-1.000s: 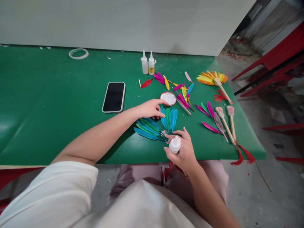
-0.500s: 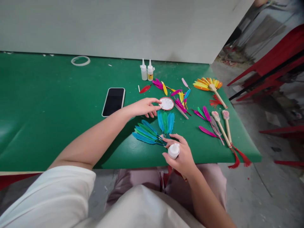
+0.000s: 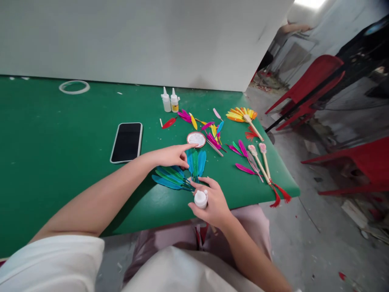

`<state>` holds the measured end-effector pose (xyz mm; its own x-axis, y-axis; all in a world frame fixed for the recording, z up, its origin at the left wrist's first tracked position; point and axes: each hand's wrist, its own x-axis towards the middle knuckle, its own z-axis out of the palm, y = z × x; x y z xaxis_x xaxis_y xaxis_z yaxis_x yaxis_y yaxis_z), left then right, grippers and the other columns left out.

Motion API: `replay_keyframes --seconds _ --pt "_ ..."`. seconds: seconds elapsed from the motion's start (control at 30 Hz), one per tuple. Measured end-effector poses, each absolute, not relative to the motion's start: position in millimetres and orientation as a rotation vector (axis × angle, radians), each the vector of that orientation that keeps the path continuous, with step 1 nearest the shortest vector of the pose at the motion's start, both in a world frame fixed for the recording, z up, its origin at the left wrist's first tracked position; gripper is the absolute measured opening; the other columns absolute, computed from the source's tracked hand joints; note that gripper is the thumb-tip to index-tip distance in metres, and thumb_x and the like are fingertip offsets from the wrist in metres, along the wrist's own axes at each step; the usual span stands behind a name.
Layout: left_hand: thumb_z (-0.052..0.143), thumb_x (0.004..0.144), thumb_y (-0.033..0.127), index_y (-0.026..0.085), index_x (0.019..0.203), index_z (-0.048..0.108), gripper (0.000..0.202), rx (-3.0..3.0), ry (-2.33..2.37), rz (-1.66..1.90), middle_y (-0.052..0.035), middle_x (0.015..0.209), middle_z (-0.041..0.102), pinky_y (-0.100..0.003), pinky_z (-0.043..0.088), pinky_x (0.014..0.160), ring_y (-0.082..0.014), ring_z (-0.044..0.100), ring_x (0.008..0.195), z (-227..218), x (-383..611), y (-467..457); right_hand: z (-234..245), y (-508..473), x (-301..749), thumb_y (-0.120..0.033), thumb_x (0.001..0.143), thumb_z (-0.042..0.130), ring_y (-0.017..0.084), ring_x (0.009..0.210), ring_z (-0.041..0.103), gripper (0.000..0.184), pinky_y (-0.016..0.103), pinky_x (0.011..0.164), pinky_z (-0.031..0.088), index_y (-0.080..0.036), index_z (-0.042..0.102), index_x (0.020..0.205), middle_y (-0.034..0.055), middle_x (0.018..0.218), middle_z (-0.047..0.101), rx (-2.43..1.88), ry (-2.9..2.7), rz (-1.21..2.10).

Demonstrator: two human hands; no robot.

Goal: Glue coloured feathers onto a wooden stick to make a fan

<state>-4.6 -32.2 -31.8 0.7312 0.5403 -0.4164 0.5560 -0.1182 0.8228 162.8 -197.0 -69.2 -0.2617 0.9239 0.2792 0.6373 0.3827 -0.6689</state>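
Observation:
My right hand (image 3: 210, 201) grips a small white glue bottle (image 3: 201, 198) near the table's front edge, its fingertips at the base of a fan of blue and green feathers (image 3: 179, 172). My left hand (image 3: 172, 155) lies over the feathers with the index finger stretched toward a round white-filled lid (image 3: 196, 139); its other fingers are curled loosely on the feathers. Nothing shows inside it.
On the green table (image 3: 60, 134): a black phone (image 3: 127, 142), two small glue bottles (image 3: 169, 99), loose pink, yellow and red feathers (image 3: 209, 125), a yellow feather fan on a stick (image 3: 244, 115), wooden sticks with red tassels (image 3: 264, 166), a tape ring (image 3: 74, 86). Red chairs (image 3: 306, 87) stand right.
The view has swung right and up, so everything sits further left in the picture. My left hand drew back slightly from the lid onto the feathers. The right hand keeps the bottle.

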Motion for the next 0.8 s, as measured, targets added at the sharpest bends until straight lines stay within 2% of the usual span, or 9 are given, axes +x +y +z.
replay_keyframes --seconds 0.13,0.23,0.33,0.4,0.53,0.7,0.8 --pt "0.062 0.072 0.023 0.017 0.144 0.018 0.085 1.721 0.862 0.049 0.0010 0.071 0.064 -0.025 0.046 0.067 -0.0161 0.063 0.069 -34.7 2.3 -35.5 -64.7 -196.5 164.9 -0.030 0.070 0.064 0.022 0.110 0.056 0.014 0.038 0.093 0.046 -0.023 0.058 0.081 0.0023 0.107 0.068 -1.279 -1.891 0.657" --pt "0.060 0.075 0.025 0.016 0.144 0.021 0.080 1.763 0.895 0.059 -0.0013 0.075 0.066 -0.026 0.047 0.069 -0.0172 0.064 0.073 -29.8 0.7 -34.0 -54.8 -185.1 191.7 -0.034 0.074 0.061 0.019 0.097 0.061 0.012 0.032 0.084 0.049 -0.024 0.055 0.076 0.0025 0.098 0.070 -1.478 -1.701 0.536" --pt "0.057 0.077 0.029 0.019 0.142 0.027 0.072 1.884 0.986 0.076 -0.0038 0.085 0.068 -0.027 0.047 0.073 -0.0179 0.064 0.078 -16.4 -8.9 -28.4 -40.8 -156.3 238.4 -0.041 0.081 0.052 0.019 0.079 0.063 0.023 0.032 0.071 0.048 -0.020 0.057 0.090 0.0082 0.096 0.068 -1.712 -1.527 0.404" --pt "0.056 0.079 0.033 0.021 0.140 0.032 0.066 1.959 1.047 0.089 -0.0043 0.090 0.068 -0.026 0.046 0.071 -0.0184 0.064 0.082 -5.3 -18.6 -23.2 -33.3 -129.9 269.4 -0.042 0.078 0.054 0.021 0.077 0.061 0.028 0.033 0.069 0.045 -0.017 0.058 0.092 0.0088 0.090 0.067 -1.839 -1.486 0.341" --pt "0.053 0.081 0.040 0.026 0.135 0.039 0.058 2.049 1.132 0.103 -0.0034 0.098 0.067 -0.025 0.045 0.072 -0.0182 0.062 0.087 14.1 -38.6 -15.0 -33.0 -80.4 303.5 -0.031 0.064 0.068 0.022 0.072 0.058 0.021 0.030 0.065 0.039 -0.019 0.058 0.077 0.0041 0.074 0.064 -1.997 -1.600 0.382" --pt "0.051 0.081 0.045 0.028 0.133 0.042 0.055 2.094 1.129 0.081 -0.0021 0.101 0.067 -0.025 0.044 0.075 -0.0172 0.061 0.091 25.9 -52.7 -14.4 -48.1 -50.7 305.8 -0.020 0.055 0.070 0.022 0.073 0.057 0.020 0.028 0.066 0.037 -0.019 0.058 0.070 0.0033 0.071 0.062 -2.051 -1.701 0.475" --pt "0.052 0.081 0.047 0.029 0.132 0.042 0.055 2.098 1.114 0.052 -0.0016 0.103 0.066 -0.025 0.044 0.076 -0.0170 0.061 0.092 26.6 -55.8 -14.2 -50.1 -45.0 308.0 -0.018 0.053 0.070 0.021 0.071 0.056 0.021 0.029 0.066 0.037 -0.019 0.057 0.071 0.0026 0.069 0.060 -2.047 -1.674 0.503"
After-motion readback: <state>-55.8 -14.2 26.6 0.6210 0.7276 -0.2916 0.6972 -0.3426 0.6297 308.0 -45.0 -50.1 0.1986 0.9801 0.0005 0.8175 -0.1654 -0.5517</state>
